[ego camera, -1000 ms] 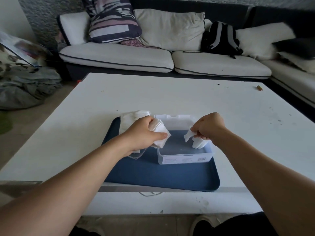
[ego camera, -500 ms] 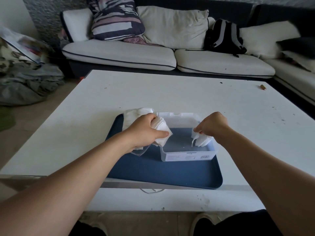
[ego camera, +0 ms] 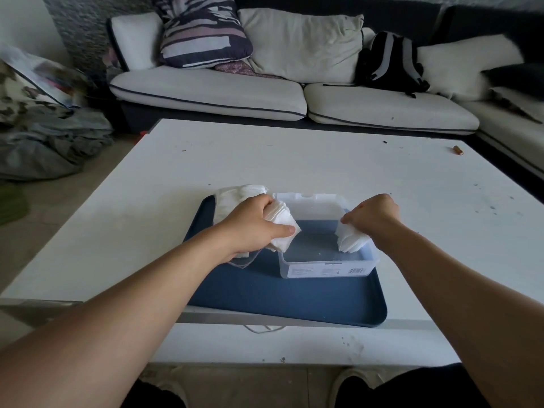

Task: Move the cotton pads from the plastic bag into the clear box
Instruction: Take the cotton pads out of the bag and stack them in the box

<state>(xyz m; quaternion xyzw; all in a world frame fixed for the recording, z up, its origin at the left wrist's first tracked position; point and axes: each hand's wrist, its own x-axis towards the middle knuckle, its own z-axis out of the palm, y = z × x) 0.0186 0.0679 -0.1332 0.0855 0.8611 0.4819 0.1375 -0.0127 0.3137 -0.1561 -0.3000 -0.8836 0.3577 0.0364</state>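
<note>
Progress: early to middle — one batch of cotton pads (ego camera: 351, 242) stands on edge in the right end of the clear box (ego camera: 326, 262), and most of the box floor shows bare.
Left to do: a larger bunch of pads (ego camera: 281, 228) sits in the left hand (ego camera: 253, 228), partly inside the plastic bag (ego camera: 244, 259), whose clear corner hangs below the hand; more white material lies on the far left of the tray (ego camera: 265, 293), behind the hand.
Left grip: fingers and thumb curled round the bag and its pads, held at the box's left rim — closed firmly on them.
Right grip: the right hand (ego camera: 372, 216) has its fingers curled down over the tops of the pads in the box; it appears to pinch them, though the fingertips are hidden.
Box place: on the blue tray, near the front edge of the white surface (ego camera: 294, 160), its lid standing open at the far side.
Change: half a second ago the right hand's pads hung loose and fanned above the box floor — now they reach down to the floor as a neater stack against the right wall. The left hand has hardly moved.
Judgement: the right hand seems to be setting this batch down before going back for more.
</note>
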